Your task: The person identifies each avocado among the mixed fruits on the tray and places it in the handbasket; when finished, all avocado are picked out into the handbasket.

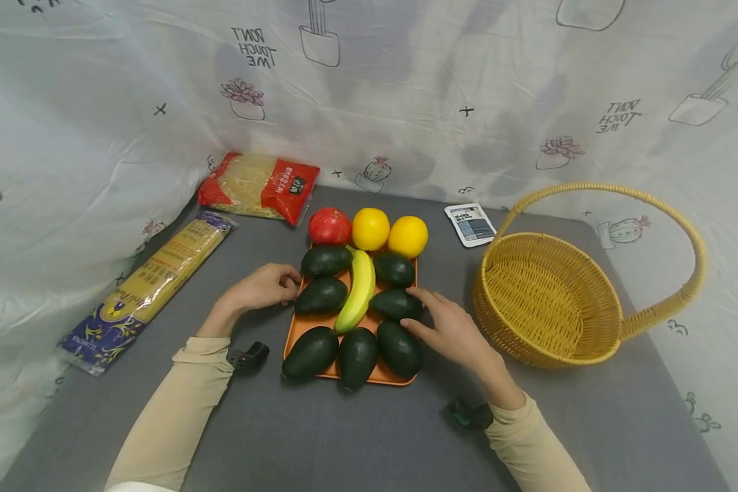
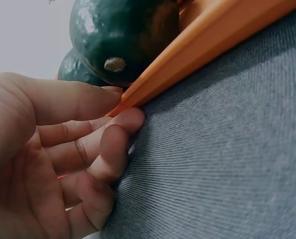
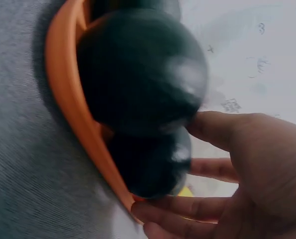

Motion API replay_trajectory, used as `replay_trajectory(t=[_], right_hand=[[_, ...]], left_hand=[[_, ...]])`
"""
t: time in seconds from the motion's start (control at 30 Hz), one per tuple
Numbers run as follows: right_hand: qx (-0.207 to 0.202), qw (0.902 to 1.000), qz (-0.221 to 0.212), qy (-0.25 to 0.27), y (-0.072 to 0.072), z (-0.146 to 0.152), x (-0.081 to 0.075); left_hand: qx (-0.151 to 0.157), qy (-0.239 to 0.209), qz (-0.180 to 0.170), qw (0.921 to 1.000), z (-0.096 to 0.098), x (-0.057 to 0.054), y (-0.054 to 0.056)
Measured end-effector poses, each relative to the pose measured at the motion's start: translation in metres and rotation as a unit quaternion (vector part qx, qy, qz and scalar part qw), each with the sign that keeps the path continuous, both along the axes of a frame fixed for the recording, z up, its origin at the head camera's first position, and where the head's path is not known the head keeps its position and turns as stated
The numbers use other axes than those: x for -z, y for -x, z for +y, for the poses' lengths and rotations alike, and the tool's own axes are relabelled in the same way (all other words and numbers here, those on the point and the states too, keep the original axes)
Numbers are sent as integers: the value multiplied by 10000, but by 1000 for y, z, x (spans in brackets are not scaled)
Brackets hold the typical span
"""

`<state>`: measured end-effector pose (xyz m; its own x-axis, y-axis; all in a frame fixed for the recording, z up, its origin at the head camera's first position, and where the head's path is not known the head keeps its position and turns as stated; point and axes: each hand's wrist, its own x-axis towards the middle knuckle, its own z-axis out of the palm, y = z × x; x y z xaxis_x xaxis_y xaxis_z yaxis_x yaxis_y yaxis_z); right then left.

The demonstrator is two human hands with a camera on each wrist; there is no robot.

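Observation:
An orange tray [image 1: 398,377] holds several dark green avocados [image 1: 310,352] around a banana [image 1: 358,290]. At its far end are a red pomegranate-like fruit [image 1: 329,226] and two round yellow fruits [image 1: 371,229]. My left hand [image 1: 263,287] pinches the tray's left rim, thumb above and fingers below in the left wrist view. On the right side, my right hand [image 1: 454,329] has its thumb and fingers on opposite sides of the middle avocado [image 1: 396,305]. In the right wrist view, the thumb also meets the nearer avocado [image 3: 143,69], and fingertips reach the rim.
To the right stands a yellow wicker basket [image 1: 544,239] with a tall handle. A small white packet [image 1: 470,224] lies behind it. Left of the tray are a long noodle pack [image 1: 150,287] and a red-and-clear food bag [image 1: 260,186]. A printed white sheet [image 1: 406,89] hangs behind the grey table.

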<state>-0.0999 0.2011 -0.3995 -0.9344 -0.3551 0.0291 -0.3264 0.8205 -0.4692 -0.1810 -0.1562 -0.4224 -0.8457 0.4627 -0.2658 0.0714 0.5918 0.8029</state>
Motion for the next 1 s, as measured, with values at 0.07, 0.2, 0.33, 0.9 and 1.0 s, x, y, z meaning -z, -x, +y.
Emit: replay_trajectory(t=[0.07, 0.2, 0.33, 0.9, 1.0], right_hand=[[58, 10000, 52, 44, 1, -3, 4], [218, 9995, 136, 161, 3, -8, 10], [395, 9988, 126, 265, 3, -11, 11], [1323, 9803, 1091, 983, -9, 49, -48], [1911, 9700, 1230, 859, -13, 77, -56]], left_hand=[[-15, -19, 20, 10000, 0, 0, -1], [-25, -50, 57, 10000, 0, 0, -2], [-22, -48, 85, 10000, 0, 1, -3], [-53, -51, 1, 10000, 0, 3, -3], [-37, -57, -4, 10000, 0, 2, -2]])
